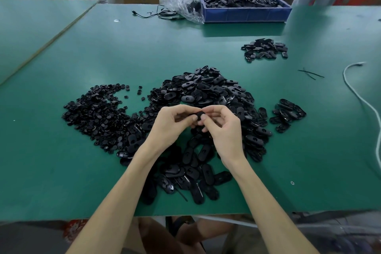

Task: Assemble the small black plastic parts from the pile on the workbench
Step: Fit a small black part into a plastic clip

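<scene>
Green workbench (pixel 82 171), workshop clutter behind. Both bare forearms enter from near edge, converging over main pile (pixel 206 93) of oval black parts. At midline, left hand (pixel 169 123) and right hand (pixel 224 128) meet, fingers curled, thumbs and fingertips together pinching one black part (pixel 198 115) just above pile. Small round pieces (pixel 94 113) heaped to left. Blue bin (pixel 245 13) at far edge.

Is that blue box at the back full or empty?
Full. The blue box is heaped with black parts that rise above its rim.
</scene>
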`<state>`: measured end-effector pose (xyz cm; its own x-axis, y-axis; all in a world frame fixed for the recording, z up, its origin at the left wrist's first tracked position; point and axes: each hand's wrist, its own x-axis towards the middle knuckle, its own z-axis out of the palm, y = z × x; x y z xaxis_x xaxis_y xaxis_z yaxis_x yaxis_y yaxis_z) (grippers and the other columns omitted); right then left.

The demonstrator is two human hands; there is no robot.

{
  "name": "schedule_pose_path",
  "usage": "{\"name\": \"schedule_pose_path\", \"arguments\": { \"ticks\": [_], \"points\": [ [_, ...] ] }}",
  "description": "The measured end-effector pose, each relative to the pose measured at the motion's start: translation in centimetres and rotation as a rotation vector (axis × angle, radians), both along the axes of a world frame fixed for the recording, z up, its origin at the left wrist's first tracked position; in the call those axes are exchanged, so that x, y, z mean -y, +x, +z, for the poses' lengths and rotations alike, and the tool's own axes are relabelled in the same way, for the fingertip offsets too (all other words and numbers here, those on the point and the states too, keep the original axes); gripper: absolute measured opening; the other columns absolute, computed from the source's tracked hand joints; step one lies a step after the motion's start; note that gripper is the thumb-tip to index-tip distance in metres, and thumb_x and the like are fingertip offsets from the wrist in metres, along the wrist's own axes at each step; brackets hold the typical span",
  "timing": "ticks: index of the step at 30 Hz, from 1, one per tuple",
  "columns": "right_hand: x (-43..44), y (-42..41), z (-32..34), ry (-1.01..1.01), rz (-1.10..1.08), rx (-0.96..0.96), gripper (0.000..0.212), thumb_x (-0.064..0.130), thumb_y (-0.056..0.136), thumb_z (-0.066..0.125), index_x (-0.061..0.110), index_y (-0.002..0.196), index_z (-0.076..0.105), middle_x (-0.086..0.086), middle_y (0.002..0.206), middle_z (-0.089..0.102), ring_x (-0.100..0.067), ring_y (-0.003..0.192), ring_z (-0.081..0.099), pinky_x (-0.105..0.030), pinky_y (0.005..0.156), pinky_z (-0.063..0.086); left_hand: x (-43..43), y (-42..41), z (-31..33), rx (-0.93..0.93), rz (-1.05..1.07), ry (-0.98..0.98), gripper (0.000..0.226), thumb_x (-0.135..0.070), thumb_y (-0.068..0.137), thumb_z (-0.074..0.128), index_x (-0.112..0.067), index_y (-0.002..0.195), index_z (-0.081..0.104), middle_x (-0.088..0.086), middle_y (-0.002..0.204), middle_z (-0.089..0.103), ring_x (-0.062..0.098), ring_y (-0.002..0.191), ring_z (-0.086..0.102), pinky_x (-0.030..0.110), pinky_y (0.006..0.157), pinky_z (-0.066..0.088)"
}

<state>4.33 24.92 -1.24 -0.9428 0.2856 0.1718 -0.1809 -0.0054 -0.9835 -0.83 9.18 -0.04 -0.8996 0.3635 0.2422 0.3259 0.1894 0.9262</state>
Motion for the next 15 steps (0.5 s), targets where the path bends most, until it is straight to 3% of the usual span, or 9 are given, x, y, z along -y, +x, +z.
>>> {"name": "schedule_pose_path", "arguments": {
  "ticks": [11, 15],
  "points": [
    [-0.05, -0.06, 0.12, 0.017, -0.006, 0.005, 0.015, 0.001, 0.097, 0.069, 0.014, 0.103, 0.072, -0.002, 0.093, 0.077, -0.018, 0.085, 0.076, -0.025, 0.07, 0.059, -0.16, 0.16, 0.09, -0.025, 0.018, -0.012, 0.021, 0.001, 0.095, 0.069, -0.01, 0.111, 0.078, 0.001, 0.096, 0.079, 0.02, 0.088, 0.076, 0.031, 0.082, 0.062],
    [0.11, -0.08, 0.13, 0.036, -0.029, 0.013, 0.018, 0.002, 0.098, 0.067, 0.015, 0.11, 0.069, -0.002, 0.098, 0.075, -0.018, 0.091, 0.076, -0.026, 0.07, 0.059, -0.56, 0.32, 0.55, -0.122, 0.086, -0.133, 0.022, -0.001, 0.095, 0.069, -0.012, 0.112, 0.077, -0.005, 0.102, 0.077, 0.01, 0.093, 0.072, 0.027, 0.087, 0.058]
  ]
}}
